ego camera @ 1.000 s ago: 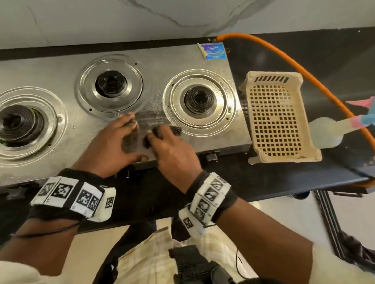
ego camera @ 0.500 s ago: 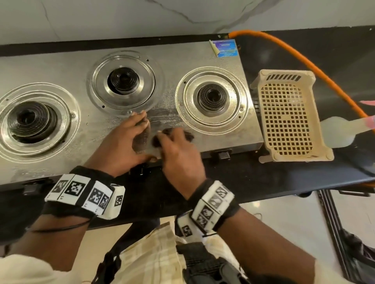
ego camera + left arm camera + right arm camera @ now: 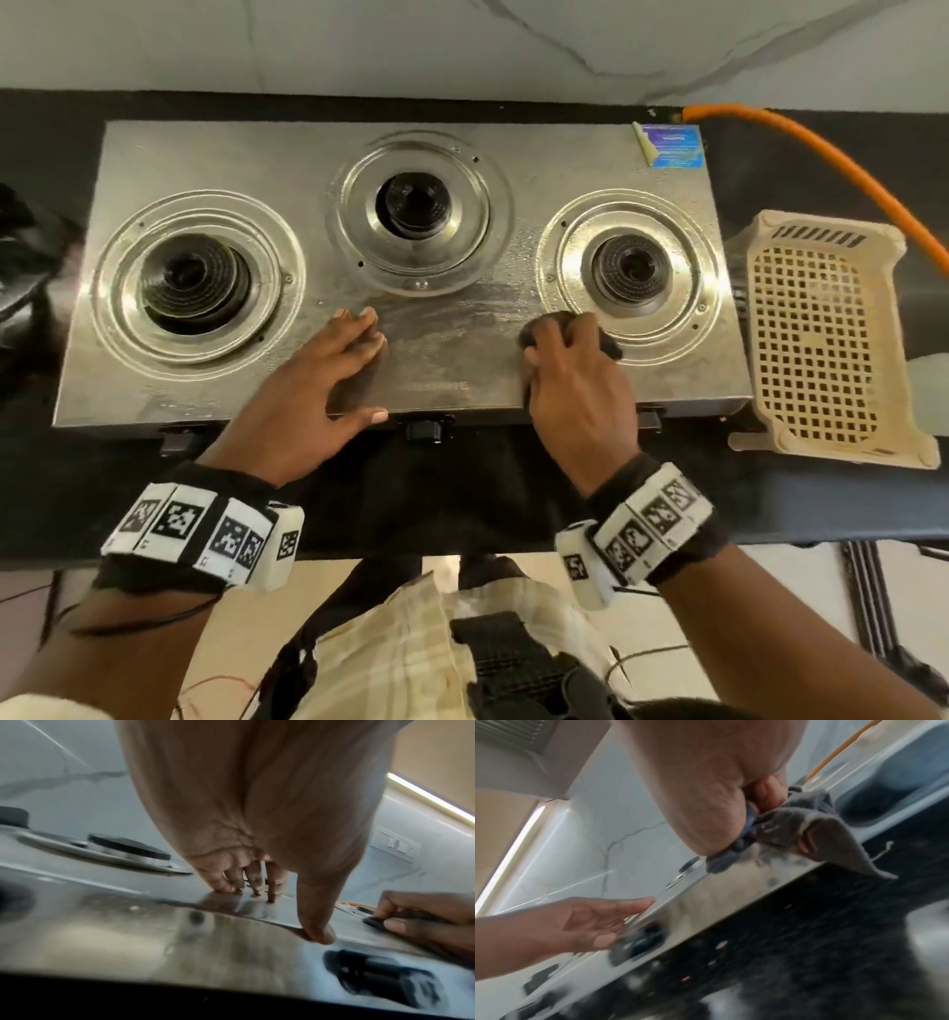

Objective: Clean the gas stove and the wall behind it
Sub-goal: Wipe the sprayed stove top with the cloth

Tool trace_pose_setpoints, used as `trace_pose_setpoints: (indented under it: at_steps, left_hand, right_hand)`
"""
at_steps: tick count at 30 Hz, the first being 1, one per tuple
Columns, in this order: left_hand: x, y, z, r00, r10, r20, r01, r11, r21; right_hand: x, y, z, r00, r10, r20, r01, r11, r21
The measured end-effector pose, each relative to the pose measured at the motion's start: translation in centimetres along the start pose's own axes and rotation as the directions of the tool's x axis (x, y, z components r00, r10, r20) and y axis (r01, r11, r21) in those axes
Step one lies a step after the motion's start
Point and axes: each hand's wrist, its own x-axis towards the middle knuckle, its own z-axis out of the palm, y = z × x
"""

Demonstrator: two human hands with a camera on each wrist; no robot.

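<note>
A steel three-burner gas stove (image 3: 534, 154) lies on a black counter, with a white marble wall (image 3: 359, 46) behind it. My right hand (image 3: 575, 370) grips a dark grey cloth (image 3: 611, 347) and presses it on the stove top beside the right burner (image 3: 629, 272). In the right wrist view the cloth (image 3: 808, 825) hangs over the stove's front edge. My left hand (image 3: 328, 375) rests on the stove with straight fingers between the left burner (image 3: 192, 282) and the middle burner (image 3: 413, 205), its thumb at the front edge. A wet smear (image 3: 452, 329) runs between the hands.
A cream plastic basket (image 3: 821, 334) lies upside down on the counter right of the stove. An orange gas hose (image 3: 821, 159) curves from the stove's back right corner. Black knobs (image 3: 423, 429) line the stove's front. A blue sticker (image 3: 672, 146) sits at the back right corner.
My right hand has slid the cloth to the right, away from the left hand, up to the right burner's ring. The head view has shifted so the whole stove shows.
</note>
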Motion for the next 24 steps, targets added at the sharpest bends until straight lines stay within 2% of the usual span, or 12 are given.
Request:
trace_pose_setpoints:
  at_steps: [3,6,9,10,12,15,17,19,24]
  left_hand:
    - [-1.6,-1.6,-0.4,1.0,-0.008,-0.018,0.008,1.0,0.011]
    - [-2.9,-3.0,-0.9,0.999,-0.006,-0.045,0.005,1.0,-0.005]
    - [-3.9,-4.2,-2.1,0.998,-0.008,-0.062,0.008,1.0,-0.002]
    - [-4.1,-4.5,-2.5,0.997,-0.006,-0.076,0.006,1.0,-0.005]
    - [-4.8,-5.2,-3.4,0.993,-0.006,-0.117,0.003,1.0,-0.029]
    - [-6.4,-6.7,-4.5,0.974,0.003,-0.225,-0.001,1.0,0.008]
    - [-7.5,-8.2,-5.3,0.96,-0.026,-0.278,0.033,0.999,0.021]
    - [-8.4,-9.8,-6.0,0.95,-0.06,-0.306,0.077,0.996,0.044]
    - [-9.8,-12.9,-7.6,0.922,-0.1,-0.375,0.125,0.991,0.043]
  right_hand:
    - [0.4,-6.4,1.8,0.989,-0.122,0.077,0.115,0.989,0.092]
    - [0.7,-12.3,2.6,0.957,-0.272,0.101,0.235,0.931,0.28]
    - [1.4,-13.0,3.0,0.914,-0.387,0.121,0.323,0.875,0.361]
    - [1.7,-12.0,3.1,0.912,-0.39,0.129,0.32,0.871,0.374]
    - [2.3,-8.8,3.0,0.94,-0.336,0.06,0.294,0.886,0.36]
    - [3.9,-4.2,2.4,0.979,-0.19,-0.067,0.2,0.957,0.211]
    - [4.5,-3.2,2.4,0.985,-0.131,-0.112,0.144,0.983,0.118]
    - [4.2,-4.6,3.0,0.985,-0.129,-0.118,0.14,0.985,0.096]
    - [1.6,-14.7,5.6,0.945,-0.326,0.019,0.312,0.918,0.246]
